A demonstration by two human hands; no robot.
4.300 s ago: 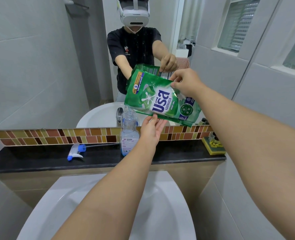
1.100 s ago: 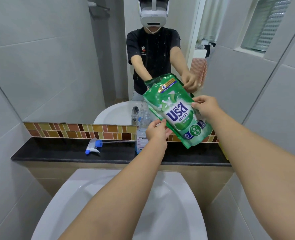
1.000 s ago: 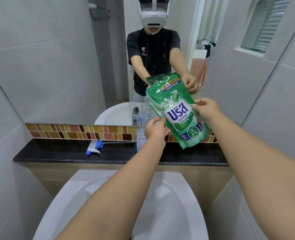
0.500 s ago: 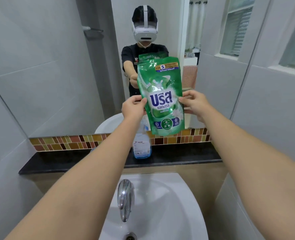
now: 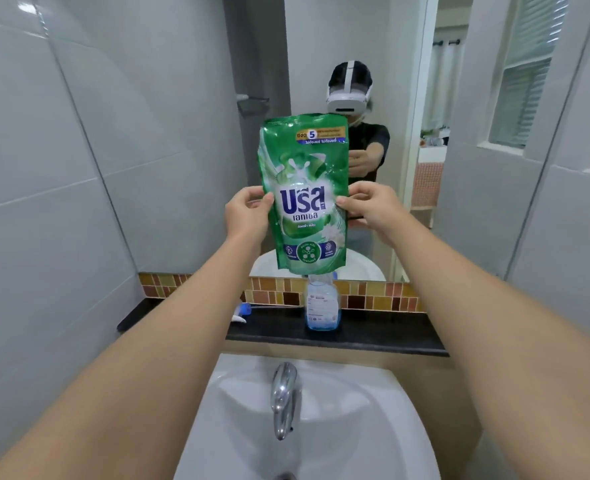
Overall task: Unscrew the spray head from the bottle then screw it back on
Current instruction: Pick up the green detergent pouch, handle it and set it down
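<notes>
A clear bottle (image 5: 322, 306) with a white label and a little blue liquid stands headless on the black ledge (image 5: 373, 336); its neck is hidden behind a green refill pouch (image 5: 305, 192). The white and blue spray head (image 5: 243, 312) lies on the ledge to the bottle's left, mostly hidden behind my left forearm. I hold the pouch upright in front of the mirror, above the bottle. My left hand (image 5: 247, 214) pinches its left edge and my right hand (image 5: 368, 206) pinches its right edge.
A white sink (image 5: 338, 420) with a chrome tap (image 5: 284, 398) sits below the ledge. A mirror (image 5: 338, 81) and a strip of brown mosaic tiles (image 5: 373, 297) back the ledge. Grey tiled walls close in on both sides.
The pouch went from tilted over the bottle's mouth to upright and higher. My left hand moved from under the pouch to its left edge. The view tipped down, showing the tap.
</notes>
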